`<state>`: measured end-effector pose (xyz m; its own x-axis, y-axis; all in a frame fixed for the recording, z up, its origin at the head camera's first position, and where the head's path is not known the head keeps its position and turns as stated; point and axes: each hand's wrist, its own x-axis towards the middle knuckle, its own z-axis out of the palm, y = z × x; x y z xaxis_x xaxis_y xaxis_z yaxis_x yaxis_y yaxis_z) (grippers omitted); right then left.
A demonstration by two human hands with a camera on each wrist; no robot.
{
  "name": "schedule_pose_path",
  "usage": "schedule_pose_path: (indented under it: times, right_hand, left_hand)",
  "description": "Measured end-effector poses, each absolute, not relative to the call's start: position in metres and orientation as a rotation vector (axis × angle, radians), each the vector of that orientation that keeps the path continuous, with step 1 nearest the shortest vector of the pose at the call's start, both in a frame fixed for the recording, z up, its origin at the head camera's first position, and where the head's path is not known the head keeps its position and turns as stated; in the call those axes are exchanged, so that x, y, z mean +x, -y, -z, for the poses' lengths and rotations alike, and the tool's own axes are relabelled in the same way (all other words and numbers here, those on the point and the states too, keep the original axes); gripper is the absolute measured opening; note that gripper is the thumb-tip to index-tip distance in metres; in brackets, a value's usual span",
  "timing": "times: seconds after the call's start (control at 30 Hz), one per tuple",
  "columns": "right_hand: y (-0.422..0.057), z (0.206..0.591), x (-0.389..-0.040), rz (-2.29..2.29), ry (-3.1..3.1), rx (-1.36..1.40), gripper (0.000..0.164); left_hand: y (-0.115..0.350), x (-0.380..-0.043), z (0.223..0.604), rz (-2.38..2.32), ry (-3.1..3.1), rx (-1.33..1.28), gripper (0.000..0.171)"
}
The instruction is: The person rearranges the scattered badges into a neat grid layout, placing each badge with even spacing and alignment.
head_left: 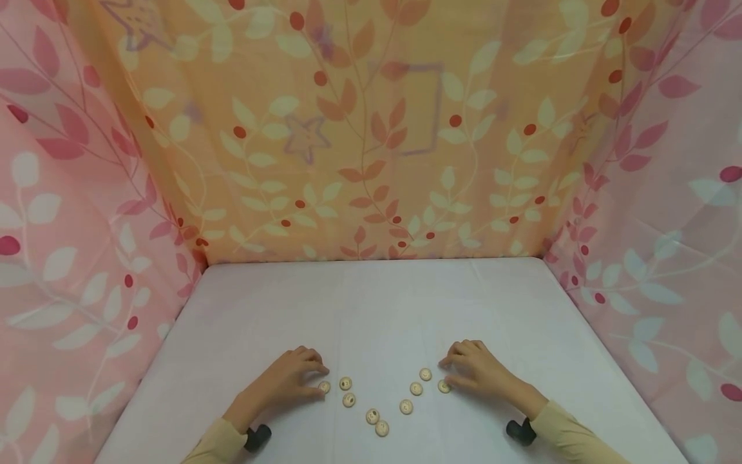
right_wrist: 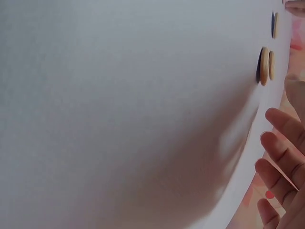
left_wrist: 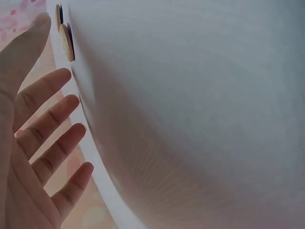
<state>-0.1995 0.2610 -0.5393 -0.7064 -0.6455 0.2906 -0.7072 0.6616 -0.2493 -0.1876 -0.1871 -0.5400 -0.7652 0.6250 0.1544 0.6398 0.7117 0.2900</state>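
Observation:
Several small round wooden discs with dark markings lie on the white table in a loose V in the head view. My left hand (head_left: pixel 294 374) is at the V's left end, thumb tip at or just beside the outermost left disc (head_left: pixel 324 386); I cannot tell whether they touch. On the other side, my right hand (head_left: pixel 478 370) has its thumb by the outermost right disc (head_left: pixel 444 386), partly covering it. Both wrist views show the fingers spread and loosely bent, nothing held. One disc (left_wrist: pixel 66 43) shows beyond the left fingers, another (right_wrist: pixel 264 66) beyond the right ones.
The white table (head_left: pixel 371 309) reaches back to an orange leaf-patterned curtain (head_left: pixel 359 129). Pink patterned curtains stand along the left (head_left: pixel 75 212) and right (head_left: pixel 655 212) sides. The lowest disc (head_left: pixel 382 428) lies toward the front, between the forearms. A dark wrist device (head_left: pixel 257 438) sits under the left wrist.

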Motion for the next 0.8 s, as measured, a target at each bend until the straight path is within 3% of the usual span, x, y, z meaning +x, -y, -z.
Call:
schedule_pose_path:
  times: [0.47, 0.8]
  right_hand:
    - [-0.249, 0.538, -0.195, -0.521, 2.706, 1.246, 0.028]
    - [-0.246, 0.534, -0.192, -0.554, 2.769, 1.232, 0.021]
  left_hand:
    - [0.187, -0.187, 0.538, 0.522, 2.848, -1.087, 0.028]
    - [0.185, -0.187, 0.538, 0.513, 2.844, -1.125, 0.020]
